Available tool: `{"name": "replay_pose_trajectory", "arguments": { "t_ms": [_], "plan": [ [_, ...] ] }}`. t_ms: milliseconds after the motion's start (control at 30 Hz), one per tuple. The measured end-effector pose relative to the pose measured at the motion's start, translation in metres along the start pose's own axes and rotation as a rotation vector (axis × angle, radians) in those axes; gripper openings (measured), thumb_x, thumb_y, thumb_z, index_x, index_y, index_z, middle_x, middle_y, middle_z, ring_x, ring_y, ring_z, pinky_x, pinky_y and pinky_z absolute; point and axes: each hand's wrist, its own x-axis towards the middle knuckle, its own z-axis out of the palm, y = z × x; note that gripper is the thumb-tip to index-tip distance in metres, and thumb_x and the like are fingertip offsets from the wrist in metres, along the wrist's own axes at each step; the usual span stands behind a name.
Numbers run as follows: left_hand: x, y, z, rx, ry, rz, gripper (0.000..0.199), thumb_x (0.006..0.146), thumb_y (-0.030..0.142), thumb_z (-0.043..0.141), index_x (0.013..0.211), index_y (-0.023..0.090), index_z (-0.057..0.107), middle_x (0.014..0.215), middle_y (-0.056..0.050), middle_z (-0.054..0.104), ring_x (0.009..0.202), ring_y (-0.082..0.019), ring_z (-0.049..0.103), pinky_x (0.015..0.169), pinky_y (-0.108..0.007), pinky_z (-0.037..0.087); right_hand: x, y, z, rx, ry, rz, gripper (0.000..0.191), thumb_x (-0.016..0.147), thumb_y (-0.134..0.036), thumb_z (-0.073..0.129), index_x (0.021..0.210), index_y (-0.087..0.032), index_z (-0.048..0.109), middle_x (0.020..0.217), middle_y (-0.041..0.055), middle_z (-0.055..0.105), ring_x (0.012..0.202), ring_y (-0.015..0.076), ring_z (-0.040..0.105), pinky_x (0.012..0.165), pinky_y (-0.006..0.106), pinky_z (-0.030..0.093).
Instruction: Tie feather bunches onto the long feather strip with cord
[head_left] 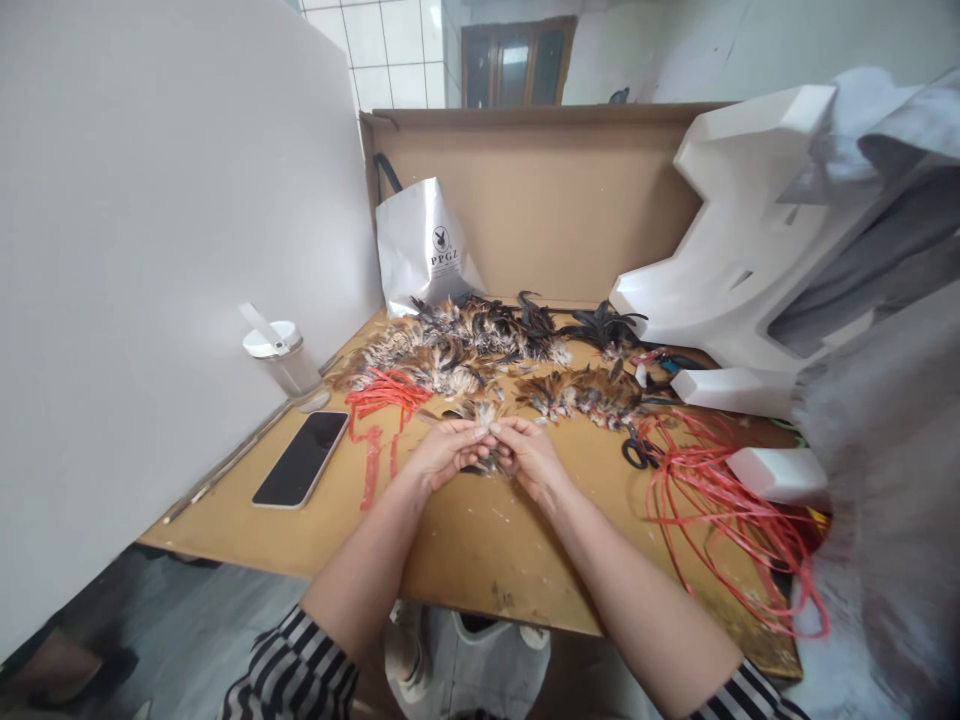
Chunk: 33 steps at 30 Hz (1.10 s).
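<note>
My left hand (451, 451) and my right hand (526, 452) meet over the middle of the table, thumbs and fingertips pinched together on a small bunch of feathers (487, 412). Pale quill ends and brown tips show just above the fingers. Behind my hands lies a heap of brown, black and whitish feathers (480, 330). A row of brown feather bunches (581, 392) is to the right, with reddish bits along its lower edge. Short red plastic strips (386, 393) lie to the left of my left hand.
On the left are a phone (302, 460) and a lidded plastic cup (283, 360). A silver bag (424, 245) leans at the back. Scissors (637, 450), tangled red plastic string (712, 510) and a white chair-like frame (750, 220) occupy the right. The tabletop (495, 560) has worn edges.
</note>
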Motion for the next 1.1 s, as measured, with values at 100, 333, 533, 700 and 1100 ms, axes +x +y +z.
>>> {"name": "replay_pose_trajectory", "arguments": {
  "t_ms": [100,333,533,700,1100],
  "plan": [
    [0.0,0.0,0.0,0.005,-0.015,-0.002,0.02,0.065,0.022,0.069,0.079,0.008,0.066,0.069,-0.007,0.065,0.053,-0.005,0.056,0.048,-0.012,0.042,0.0,0.002,0.0,0.0,-0.004,-0.014,0.026,0.054,-0.03,0.075,0.065,-0.014,0.058,0.048,-0.0034,0.054,0.04,0.0036,0.037,0.037,0.015,0.024],
    [-0.001,0.0,0.002,0.066,-0.004,0.001,0.021,0.063,0.023,0.07,0.076,0.007,0.065,0.067,-0.007,0.064,0.053,-0.005,0.055,0.051,-0.014,0.043,0.001,0.004,-0.001,-0.018,0.011,-0.032,0.027,0.052,-0.032,0.075,0.064,-0.015,0.058,0.047,-0.0035,0.053,0.041,0.0051,0.041,0.038,0.017,0.027],
    [-0.001,0.0,0.004,0.106,0.022,0.056,0.021,0.062,0.024,0.07,0.074,0.008,0.065,0.065,-0.007,0.063,0.053,-0.007,0.055,0.051,-0.016,0.043,0.001,0.005,0.0,-0.059,0.012,-0.036,0.028,0.052,-0.034,0.074,0.067,-0.015,0.06,0.049,-0.0021,0.056,0.043,0.0069,0.046,0.04,0.018,0.032],
    [-0.002,0.002,0.007,0.182,0.079,0.118,0.021,0.061,0.025,0.07,0.073,0.009,0.065,0.059,-0.004,0.062,0.049,-0.006,0.053,0.049,-0.017,0.042,0.0,0.002,0.001,-0.168,0.032,-0.097,0.027,0.054,-0.035,0.073,0.066,-0.014,0.061,0.047,-0.0035,0.053,0.04,0.0059,0.04,0.04,0.019,0.029],
    [0.0,-0.004,0.006,0.363,0.044,0.183,0.021,0.066,0.029,0.065,0.075,0.01,0.066,0.062,-0.006,0.063,0.051,-0.008,0.055,0.051,-0.019,0.044,-0.003,-0.006,0.0,-0.3,0.043,-0.18,0.025,0.058,-0.035,0.069,0.053,-0.016,0.055,0.043,-0.0047,0.05,0.04,0.0063,0.038,0.042,0.02,0.027]
  ]
}}
